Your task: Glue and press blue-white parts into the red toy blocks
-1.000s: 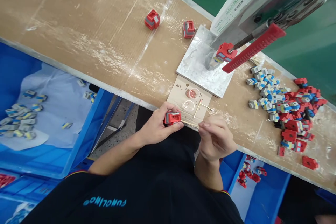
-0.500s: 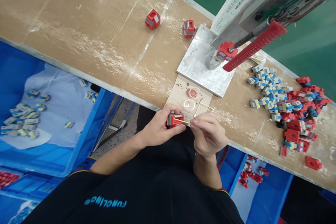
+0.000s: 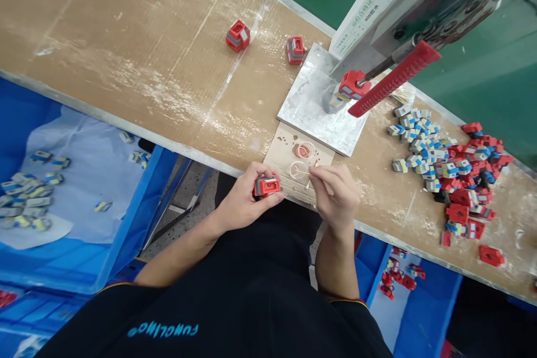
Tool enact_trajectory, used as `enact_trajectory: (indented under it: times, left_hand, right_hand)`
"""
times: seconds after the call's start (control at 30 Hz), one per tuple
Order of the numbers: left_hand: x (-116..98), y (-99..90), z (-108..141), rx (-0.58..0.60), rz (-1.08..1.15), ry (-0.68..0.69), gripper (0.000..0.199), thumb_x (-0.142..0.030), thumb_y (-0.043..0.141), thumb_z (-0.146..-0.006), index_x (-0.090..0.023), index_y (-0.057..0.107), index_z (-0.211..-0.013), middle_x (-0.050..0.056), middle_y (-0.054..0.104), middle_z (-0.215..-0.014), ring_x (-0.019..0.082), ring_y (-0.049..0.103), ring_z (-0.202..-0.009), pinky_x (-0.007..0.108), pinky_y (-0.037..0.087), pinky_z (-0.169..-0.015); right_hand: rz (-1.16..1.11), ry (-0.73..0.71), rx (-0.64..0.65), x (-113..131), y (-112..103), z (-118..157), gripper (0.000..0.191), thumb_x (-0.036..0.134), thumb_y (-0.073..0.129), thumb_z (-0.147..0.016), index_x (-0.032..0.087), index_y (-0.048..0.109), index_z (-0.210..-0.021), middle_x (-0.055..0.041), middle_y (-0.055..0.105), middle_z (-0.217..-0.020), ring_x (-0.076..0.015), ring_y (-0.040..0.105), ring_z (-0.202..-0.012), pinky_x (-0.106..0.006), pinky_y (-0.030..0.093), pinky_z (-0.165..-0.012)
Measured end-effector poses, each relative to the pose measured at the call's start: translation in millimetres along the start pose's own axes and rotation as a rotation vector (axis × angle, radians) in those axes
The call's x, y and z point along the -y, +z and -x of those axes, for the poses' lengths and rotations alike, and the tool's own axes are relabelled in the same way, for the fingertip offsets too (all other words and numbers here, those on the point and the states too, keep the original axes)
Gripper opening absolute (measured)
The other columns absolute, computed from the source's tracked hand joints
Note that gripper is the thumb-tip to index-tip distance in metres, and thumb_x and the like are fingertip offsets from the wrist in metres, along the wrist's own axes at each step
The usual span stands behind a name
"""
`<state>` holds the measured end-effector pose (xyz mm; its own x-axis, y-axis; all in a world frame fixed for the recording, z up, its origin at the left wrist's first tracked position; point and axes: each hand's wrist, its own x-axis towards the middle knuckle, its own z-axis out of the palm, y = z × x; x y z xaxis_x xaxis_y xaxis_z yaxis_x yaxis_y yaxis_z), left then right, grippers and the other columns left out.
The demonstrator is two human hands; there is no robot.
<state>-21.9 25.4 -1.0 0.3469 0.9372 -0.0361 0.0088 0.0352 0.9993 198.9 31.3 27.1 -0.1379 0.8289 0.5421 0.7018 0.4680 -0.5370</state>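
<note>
My left hand (image 3: 247, 198) is closed round a red and grey toy part (image 3: 267, 185), its hollow side facing up, at the table's front edge. Between thumb and fingers, my right hand (image 3: 335, 193) pinches a thin wooden stick (image 3: 302, 172). The stick's far tip is over a small clear dish (image 3: 297, 170) on a stained cardboard piece (image 3: 274, 151). Just behind that dish is another round dish (image 3: 302, 150) with reddish contents. A further stick with a red end lies beside them, partly hidden by my right hand.
Behind the cardboard, a metal plate (image 3: 310, 89) carries a clamp with a red handle (image 3: 394, 79), pressing on a red toy (image 3: 353, 85). Two red parts (image 3: 238, 36) stand further left. Toy pieces (image 3: 457, 170) are piled right. Blue bins (image 3: 138, 201) flank me.
My right hand has drawn the stick out of the red part and moved it to the clear dish. My left hand, still holding the part, has shifted slightly left in view.
</note>
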Motion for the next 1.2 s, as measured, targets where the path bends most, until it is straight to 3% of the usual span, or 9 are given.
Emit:
enact_trajectory:
  times: [0.07,0.13,0.33,0.53,0.7,0.9,1.1,1.2]
  left_hand:
    - [2,-1.9,-1,-0.011,-0.021,0.004,0.033,-0.038,0.077,-0.093,-0.023,0.051,-0.107,0.004,0.071,-0.105,0.014,0.067,-0.079,0.028,0.054,-0.076]
    - [3,-2.7,-2,-0.015,-0.036,0.007,0.033,-0.038,0.077,-0.093,-0.024,0.051,-0.107,0.004,0.071,-0.107,0.015,0.068,-0.082,0.029,0.054,-0.078]
    - [2,-0.4,-2,0.04,-0.042,0.075,0.032,-0.037,0.076,-0.095,-0.024,0.051,-0.109,0.006,0.071,-0.111,0.018,0.072,-0.095,0.032,0.057,-0.088]
    - [2,1.8,-3,0.073,-0.1,0.19,0.031,-0.036,0.075,-0.097,-0.024,0.053,-0.115,0.007,0.07,-0.113,0.02,0.072,-0.099,0.034,0.058,-0.091]
    - [2,0.9,-2,0.074,-0.142,0.243,0.03,-0.036,0.072,-0.1,-0.025,0.052,-0.119,0.007,0.07,-0.113,0.019,0.072,-0.098,0.031,0.058,-0.088]
    - [-1,-0.2,-1,0.065,-0.131,0.192,0.032,-0.032,0.076,-0.096,-0.024,0.051,-0.114,0.009,0.071,-0.117,0.021,0.073,-0.102,0.035,0.057,-0.092]
    - [0,-5.7,0,0.056,-0.17,0.17,0.03,-0.031,0.075,-0.096,-0.025,0.05,-0.112,0.007,0.071,-0.112,0.019,0.072,-0.095,0.032,0.057,-0.087]
    - [2,-8.4,-1,0.034,-0.205,0.123,0.029,-0.033,0.075,-0.095,-0.024,0.052,-0.111,0.005,0.07,-0.107,0.018,0.07,-0.089,0.031,0.056,-0.084]
  right_hand:
    - [0.036,-0.053,0.104,-4,4,-4,0.021,0.009,0.068,-0.099,0.025,0.078,-0.108,-0.0032,0.081,-0.091,-0.0182,0.071,-0.078,-0.033,0.057,-0.072]
    - [0.036,-0.077,0.128,-2,4,-6,0.022,0.008,0.068,-0.099,0.025,0.078,-0.109,-0.0036,0.081,-0.091,-0.0183,0.071,-0.078,-0.033,0.057,-0.071]
    - [-0.17,-0.011,-0.134,25,-13,-1,0.027,0.007,0.073,-0.094,0.028,0.077,-0.111,0.0,0.076,-0.082,-0.0178,0.068,-0.068,-0.035,0.053,-0.063]
    - [-0.337,-0.053,-0.102,42,-4,1,0.015,0.013,0.069,-0.1,0.023,0.076,-0.108,-0.0014,0.079,-0.082,-0.0164,0.069,-0.065,-0.034,0.053,-0.06]
    - [-0.336,-0.068,-0.056,42,-1,-2,0.015,0.011,0.068,-0.1,0.023,0.075,-0.106,-0.0022,0.079,-0.082,-0.0165,0.07,-0.067,-0.033,0.054,-0.058]
    - [-0.286,-0.048,-0.042,41,-6,-1,0.019,0.01,0.068,-0.097,0.025,0.075,-0.107,-0.0016,0.078,-0.082,-0.0174,0.07,-0.065,-0.034,0.053,-0.057]
    - [-0.198,-0.008,-0.165,20,-16,2,0.022,0.01,0.073,-0.095,0.028,0.077,-0.108,-0.0003,0.076,-0.081,-0.0179,0.069,-0.066,-0.034,0.053,-0.06]
    - [-0.036,-0.02,-0.057,5,-10,-3,0.021,0.01,0.073,-0.096,0.027,0.077,-0.108,-0.0015,0.078,-0.085,-0.0184,0.07,-0.071,-0.034,0.055,-0.064]
